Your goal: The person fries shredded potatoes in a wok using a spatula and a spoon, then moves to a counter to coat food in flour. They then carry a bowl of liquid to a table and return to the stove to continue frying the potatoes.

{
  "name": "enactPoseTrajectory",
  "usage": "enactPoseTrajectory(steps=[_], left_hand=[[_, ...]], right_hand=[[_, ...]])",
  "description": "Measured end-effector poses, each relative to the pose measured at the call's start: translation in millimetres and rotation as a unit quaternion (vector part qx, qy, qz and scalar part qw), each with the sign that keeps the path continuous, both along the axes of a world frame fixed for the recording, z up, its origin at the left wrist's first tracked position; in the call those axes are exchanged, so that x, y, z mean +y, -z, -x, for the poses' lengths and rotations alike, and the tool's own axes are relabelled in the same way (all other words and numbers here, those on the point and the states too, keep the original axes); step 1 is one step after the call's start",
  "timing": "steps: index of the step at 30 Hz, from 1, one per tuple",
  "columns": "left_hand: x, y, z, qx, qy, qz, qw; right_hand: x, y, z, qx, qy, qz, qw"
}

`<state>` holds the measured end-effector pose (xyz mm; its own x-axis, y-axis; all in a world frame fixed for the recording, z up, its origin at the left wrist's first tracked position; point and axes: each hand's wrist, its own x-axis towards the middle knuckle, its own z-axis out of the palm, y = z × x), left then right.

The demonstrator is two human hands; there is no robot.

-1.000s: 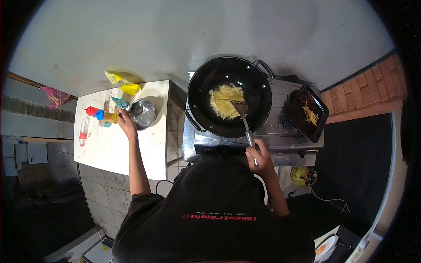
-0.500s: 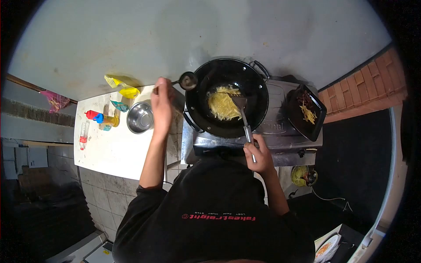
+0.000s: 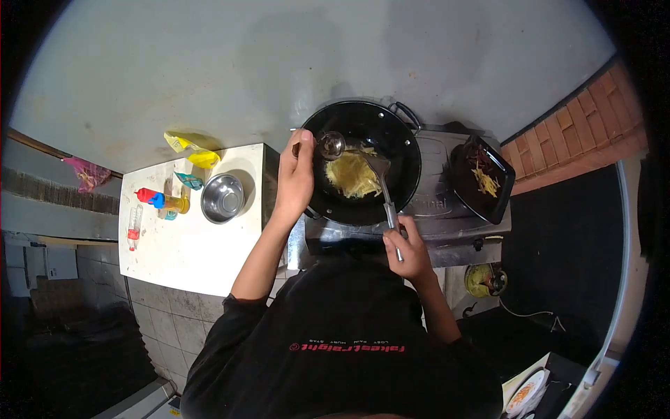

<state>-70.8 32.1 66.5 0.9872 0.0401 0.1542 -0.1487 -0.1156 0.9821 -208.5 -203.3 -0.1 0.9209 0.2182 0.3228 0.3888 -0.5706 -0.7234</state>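
Observation:
My left hand (image 3: 296,164) is closed around the handle of a ladle (image 3: 331,145), whose round bowl hangs over the left side of a black wok (image 3: 398,133). My right hand (image 3: 409,253) grips the grey handle of a metal spatula (image 3: 380,167). Its blade rests against a heap of thin pale-yellow strips (image 3: 349,174) in the wok, at their upper right side. What the ladle's bowl holds is hard to make out.
The wok sits on a steel stove (image 3: 433,167). Right of it, a black tray (image 3: 501,192) holds yellow and dark strips. A white table (image 3: 188,258) at left carries a steel bowl (image 3: 222,199), squeeze bottles (image 3: 167,201) and a yellow packet (image 3: 202,157). A gas cylinder (image 3: 479,281) stands below.
My left hand has moved right with the ladle, bringing its bowl from the wok's left rim to over its inside. My right hand and the spatula have shifted only slightly.

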Motion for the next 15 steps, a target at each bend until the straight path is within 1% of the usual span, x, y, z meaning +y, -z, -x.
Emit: enactPoseTrajectory(steps=[4,7,10,13,15], left_hand=[[-1.7,-2.2,-1.3,0.006,-0.005,-0.001,1.0],[0.2,5.1,-5.2,0.038,-0.012,0.014,0.999],[0.5,10.0,-7.9,0.029,-0.012,0.013,0.999],[-2.8,7.7,-7.6,-0.001,-0.033,-0.014,0.999],[-3.7,5.5,-7.4,-0.037,-0.031,-0.058,0.997]], right_hand=[[1.5,-6.5,-2.7,-0.001,-0.004,0.001,1.0],[0.9,-7.5,-4.8,-0.005,-0.002,0.001,1.0],[-0.3,-4.9,-5.7,-0.003,-0.003,0.003,1.0],[-0.8,-5.6,-6.4,0.001,-0.006,0.006,1.0],[-0.4,-5.8,-7.1,-0.001,-0.009,0.009,1.0]])
